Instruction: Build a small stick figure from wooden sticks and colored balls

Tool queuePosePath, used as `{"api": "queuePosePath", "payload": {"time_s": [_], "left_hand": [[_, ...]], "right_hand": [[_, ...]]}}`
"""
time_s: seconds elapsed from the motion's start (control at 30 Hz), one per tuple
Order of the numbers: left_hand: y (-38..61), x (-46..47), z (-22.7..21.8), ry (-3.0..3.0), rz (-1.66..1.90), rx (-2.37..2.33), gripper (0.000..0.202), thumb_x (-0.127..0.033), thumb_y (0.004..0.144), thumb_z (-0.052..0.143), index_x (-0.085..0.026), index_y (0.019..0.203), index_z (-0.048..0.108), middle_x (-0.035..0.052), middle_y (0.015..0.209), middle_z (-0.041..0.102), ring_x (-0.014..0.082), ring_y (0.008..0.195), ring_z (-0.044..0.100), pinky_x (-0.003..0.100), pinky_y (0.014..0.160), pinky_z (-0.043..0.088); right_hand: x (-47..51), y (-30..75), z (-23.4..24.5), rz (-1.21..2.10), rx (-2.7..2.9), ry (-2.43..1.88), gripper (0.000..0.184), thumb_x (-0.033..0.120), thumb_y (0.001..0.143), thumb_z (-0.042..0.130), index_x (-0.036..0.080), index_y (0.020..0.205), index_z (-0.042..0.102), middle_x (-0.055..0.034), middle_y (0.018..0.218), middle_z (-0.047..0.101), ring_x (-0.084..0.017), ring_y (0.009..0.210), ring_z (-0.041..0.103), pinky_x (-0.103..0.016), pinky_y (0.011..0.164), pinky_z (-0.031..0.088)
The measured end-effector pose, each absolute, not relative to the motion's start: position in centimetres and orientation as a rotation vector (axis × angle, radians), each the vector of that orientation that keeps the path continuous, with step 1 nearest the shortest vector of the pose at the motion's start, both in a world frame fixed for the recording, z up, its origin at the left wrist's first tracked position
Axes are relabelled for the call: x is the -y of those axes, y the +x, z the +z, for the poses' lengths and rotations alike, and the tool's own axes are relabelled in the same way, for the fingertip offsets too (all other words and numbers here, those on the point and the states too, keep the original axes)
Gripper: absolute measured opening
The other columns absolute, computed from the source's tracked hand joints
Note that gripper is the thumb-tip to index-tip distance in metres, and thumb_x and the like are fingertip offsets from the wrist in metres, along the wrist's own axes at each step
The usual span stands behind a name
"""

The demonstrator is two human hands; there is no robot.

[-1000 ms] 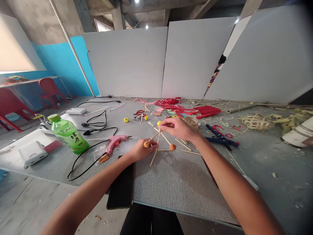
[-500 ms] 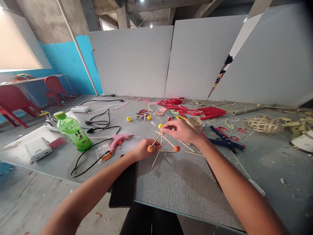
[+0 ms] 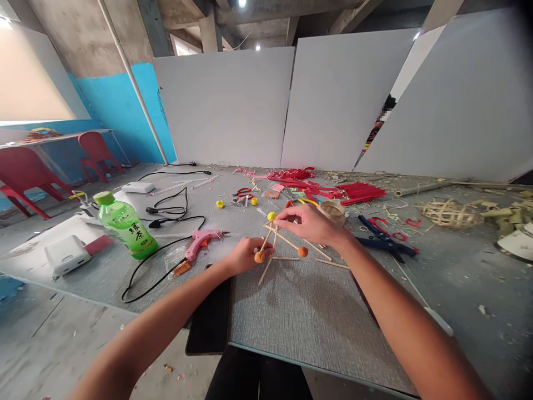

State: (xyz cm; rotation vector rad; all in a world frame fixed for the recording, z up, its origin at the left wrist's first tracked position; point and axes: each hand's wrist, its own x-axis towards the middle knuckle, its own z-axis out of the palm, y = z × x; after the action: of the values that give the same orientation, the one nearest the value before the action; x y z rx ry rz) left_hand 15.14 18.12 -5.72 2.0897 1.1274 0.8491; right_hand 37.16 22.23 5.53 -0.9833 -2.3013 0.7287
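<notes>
A small frame of thin wooden sticks (image 3: 278,249) joined by clay balls stands on the grey table (image 3: 300,311). My left hand (image 3: 244,256) is closed round the orange ball (image 3: 259,257) at the frame's near left corner. My right hand (image 3: 310,223) pinches the sticks at the top of the frame, just below a yellow ball (image 3: 272,216). A second orange ball (image 3: 302,251) sits at the right corner, untouched. Loose sticks (image 3: 331,262) lie to the right of the frame.
A pink glue gun (image 3: 200,241) with black cable and a green bottle (image 3: 125,225) lie to the left. A black phone (image 3: 209,319) rests at the table's near edge. Blue pliers (image 3: 385,239), a tape roll (image 3: 332,210), red strips (image 3: 333,189) and bamboo scraps (image 3: 447,214) lie beyond.
The view has shifted slightly. Both hands keep their hold on the stick frame, which has tilted a little more upright.
</notes>
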Motion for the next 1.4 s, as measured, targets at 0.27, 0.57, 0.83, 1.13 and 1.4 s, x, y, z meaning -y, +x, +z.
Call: {"api": "queuePosePath", "payload": {"time_s": [0.27,0.57,0.83,1.13,1.4], "left_hand": [[15.09,-18.16,-5.74,2.104,0.84,-1.118,0.034,-0.043,0.1,0.057,-0.015,0.09,0.073,0.0011,0.078,0.064,0.0123,0.069,0.049,0.025,0.066,0.039],[15.15,-18.07,-5.56,2.097,0.835,-1.119,0.033,-0.041,0.1,0.057,-0.015,0.09,0.073,0.0007,0.076,0.063,0.0119,0.069,0.048,0.025,0.066,0.038],[15.25,-18.03,-5.41,2.094,0.842,-1.147,0.028,-0.038,0.098,0.058,-0.015,0.09,0.073,0.0003,0.076,0.064,0.0113,0.067,0.05,0.024,0.066,0.039],[15.54,-17.72,-5.11,2.044,0.837,-1.22,0.027,-0.039,0.095,0.059,-0.017,0.089,0.073,-0.0003,0.075,0.066,0.0117,0.066,0.052,0.024,0.066,0.04],[15.41,-17.92,-5.25,2.085,0.827,-1.191,0.03,-0.04,0.097,0.056,-0.016,0.085,0.072,-0.0005,0.073,0.063,0.0113,0.066,0.049,0.024,0.065,0.038]], "right_hand": [[-22.33,37.24,5.48,0.733,2.302,-0.967,0.023,0.04,0.089,0.068,0.022,0.092,0.081,-0.005,0.087,0.079,-0.017,0.071,0.063,-0.033,0.063,0.044],[-22.06,37.14,5.78,0.726,2.311,-0.995,0.025,0.04,0.089,0.066,0.02,0.093,0.081,-0.0044,0.082,0.077,-0.015,0.066,0.057,-0.033,0.06,0.041],[-22.37,37.42,5.57,0.69,2.333,-0.966,0.021,0.038,0.089,0.067,0.021,0.09,0.08,-0.0041,0.085,0.077,-0.015,0.068,0.058,-0.032,0.062,0.042],[-22.2,37.23,5.65,0.666,2.34,-0.996,0.025,0.04,0.093,0.061,0.02,0.09,0.077,-0.0047,0.084,0.076,-0.016,0.072,0.06,-0.032,0.065,0.044],[-22.25,37.15,5.5,0.694,2.319,-1.026,0.024,0.038,0.093,0.062,0.02,0.091,0.076,-0.0042,0.083,0.075,-0.015,0.071,0.059,-0.031,0.064,0.042]]}}
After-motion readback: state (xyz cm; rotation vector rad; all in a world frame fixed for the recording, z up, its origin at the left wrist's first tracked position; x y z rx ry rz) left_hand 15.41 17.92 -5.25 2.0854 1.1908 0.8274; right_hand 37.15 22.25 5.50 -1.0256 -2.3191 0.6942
